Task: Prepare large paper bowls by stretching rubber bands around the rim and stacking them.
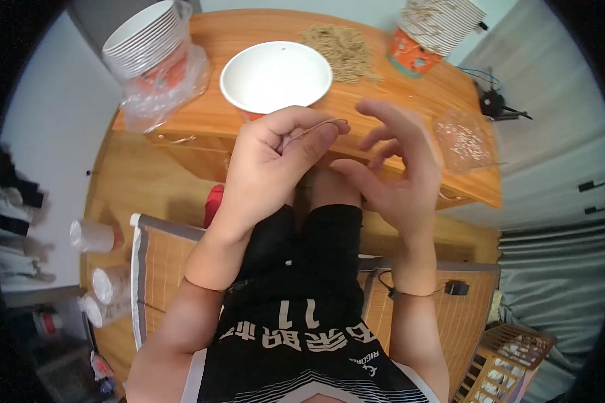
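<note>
The left hand [272, 158] holds one thin brown strand [331, 123] in a narrow thumb-and-finger grip, just on the near side of the bench [222, 27]. The strand lies along the fingertips and curls a little at its far end. At 3 o'clock from it, the right hand [407, 168] hangs with its grip wide, thumb and fingers spread, holding nothing.

From the left hand, a white tub [275, 75] stands at 12 o'clock and a pile of tan strands [343, 54] lies at 1 o'clock, just beside the tub. A tub stack with strands over it [413, 54] is at 2 o'clock, and a plastic-wrapped tub stack [144, 50] at 10 o'clock.

The step in hand appears to be fingering this single strand. A next move by the right hand calls for a light, precise pinch, without tugging the strand loose.
</note>
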### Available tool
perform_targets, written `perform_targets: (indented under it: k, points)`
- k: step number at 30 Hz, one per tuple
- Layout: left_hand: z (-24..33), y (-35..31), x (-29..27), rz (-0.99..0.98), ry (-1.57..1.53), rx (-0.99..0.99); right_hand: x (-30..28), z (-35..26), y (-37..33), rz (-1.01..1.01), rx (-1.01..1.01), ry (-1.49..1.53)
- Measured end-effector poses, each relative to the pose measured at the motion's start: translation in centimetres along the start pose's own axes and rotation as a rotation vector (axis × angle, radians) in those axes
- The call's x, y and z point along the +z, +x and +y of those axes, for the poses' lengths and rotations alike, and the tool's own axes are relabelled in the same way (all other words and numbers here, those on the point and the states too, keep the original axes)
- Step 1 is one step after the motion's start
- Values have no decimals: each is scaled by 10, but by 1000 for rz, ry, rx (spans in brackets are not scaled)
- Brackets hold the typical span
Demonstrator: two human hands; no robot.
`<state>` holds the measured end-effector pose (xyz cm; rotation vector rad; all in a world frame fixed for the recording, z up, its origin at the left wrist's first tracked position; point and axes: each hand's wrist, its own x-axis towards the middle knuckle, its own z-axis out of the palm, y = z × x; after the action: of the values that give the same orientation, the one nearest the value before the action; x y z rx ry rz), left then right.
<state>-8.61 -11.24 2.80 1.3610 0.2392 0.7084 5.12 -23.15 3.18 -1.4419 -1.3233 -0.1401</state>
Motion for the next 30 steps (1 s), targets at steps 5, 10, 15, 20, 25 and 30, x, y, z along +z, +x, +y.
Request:
perform_targets:
  k: [5,10,15,20,25,30]
  points:
    - [-11,-7,-41,-128,-366,-78,40,7,3,-84,230,370]
    - [-17,-11,-52,-67,-279,-58,54,25,-6,-50,184,478]
    - [-37,-23,-56,133,154,-170,58,49,-10,-41,-173,-23]
    - [-47,-27,-62,133,600,190,63,53,-13,-143,-186,2]
    - [-50,-29,-62,267,679,355,70,44,-2,-258,-94,-1]
    - [-77,-29,-80,596,667,524,69,48,30,-182,-288,-117]
